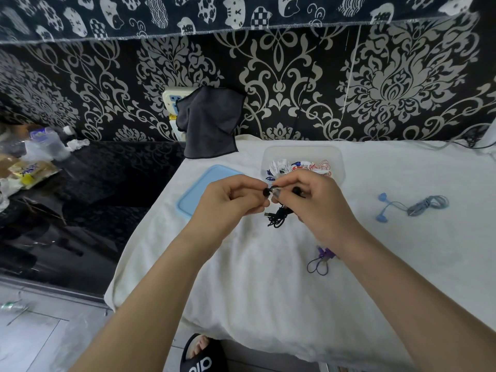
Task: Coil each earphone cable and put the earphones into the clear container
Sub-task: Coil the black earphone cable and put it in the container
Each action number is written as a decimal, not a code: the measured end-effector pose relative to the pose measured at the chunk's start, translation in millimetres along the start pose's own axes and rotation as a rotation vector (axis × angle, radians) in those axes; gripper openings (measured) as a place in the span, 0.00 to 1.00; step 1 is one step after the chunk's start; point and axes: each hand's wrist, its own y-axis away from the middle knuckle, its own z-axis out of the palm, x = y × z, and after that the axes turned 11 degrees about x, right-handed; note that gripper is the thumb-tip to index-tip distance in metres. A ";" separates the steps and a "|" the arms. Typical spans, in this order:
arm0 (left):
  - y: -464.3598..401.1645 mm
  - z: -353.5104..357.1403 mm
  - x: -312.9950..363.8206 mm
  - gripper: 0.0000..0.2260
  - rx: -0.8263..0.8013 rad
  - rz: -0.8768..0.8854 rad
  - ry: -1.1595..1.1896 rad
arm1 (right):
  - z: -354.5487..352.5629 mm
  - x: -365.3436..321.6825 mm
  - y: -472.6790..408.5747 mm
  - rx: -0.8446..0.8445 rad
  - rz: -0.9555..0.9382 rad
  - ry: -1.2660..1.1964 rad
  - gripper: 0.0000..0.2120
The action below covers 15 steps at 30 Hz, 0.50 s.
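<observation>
From the head camera, a soft, rumpled white cloth covers the table. Above it, the left hand pinches one round black earbud of the black wired earphones, while the right hand grips their bunched, glossy cable, loops dangling beneath. Just behind sits the clear rectangular plastic container, holding tangled white, red and blue earphones. A pale blue flat lid lies to its left. Coiled blue earphones and purple earphones rest on the cloth. A black slide sandal bears white lettering I cannot read for certain.
</observation>
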 end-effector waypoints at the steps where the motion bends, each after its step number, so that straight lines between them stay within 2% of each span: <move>1: 0.0 0.2 0.4 0.08 0.003 0.002 0.001 | -0.3 -0.4 -0.1 0.002 0.001 0.000 0.03; 9: 0.4 -0.4 1.0 0.06 0.001 0.034 0.007 | -1.3 -5.1 1.7 -0.015 0.015 -0.050 0.03; 15: 1.3 -3.1 3.1 0.07 -0.057 0.087 0.039 | -5.1 -10.0 -1.5 -0.101 0.170 -0.232 0.04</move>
